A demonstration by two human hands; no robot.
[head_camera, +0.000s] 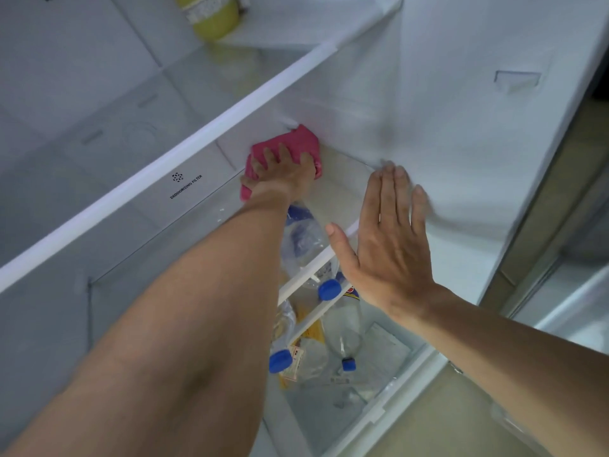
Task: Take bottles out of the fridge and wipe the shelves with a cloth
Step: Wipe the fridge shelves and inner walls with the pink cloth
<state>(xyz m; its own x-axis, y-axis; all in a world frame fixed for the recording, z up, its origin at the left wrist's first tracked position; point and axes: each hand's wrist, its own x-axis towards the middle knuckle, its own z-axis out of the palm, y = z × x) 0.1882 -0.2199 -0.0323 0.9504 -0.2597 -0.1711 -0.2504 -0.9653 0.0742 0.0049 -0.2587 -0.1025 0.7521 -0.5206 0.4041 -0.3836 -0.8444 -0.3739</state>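
Deep in the fridge, my left hand (283, 169) presses a pink cloth (296, 140) flat onto the glass shelf (339, 192), near the back right corner, fingers spread over it. My right hand (392, 239) is flat with straight fingers against the fridge's white right inner wall (445, 127) and holds nothing. On the shelf below, a clear bottle (303, 239) lies partly under my left forearm. Two more clear bottles, one with a blue cap (280, 360) and the other with a smaller blue cap (348, 363), lie in the bottom drawer.
A white-trimmed upper shelf (164, 179) crosses the view above the cloth, and a yellow-green container (214, 18) stands on it at the back. Yellow packaging (309, 334) lies among the lower bottles. The fridge door edge (543, 258) is on the right.
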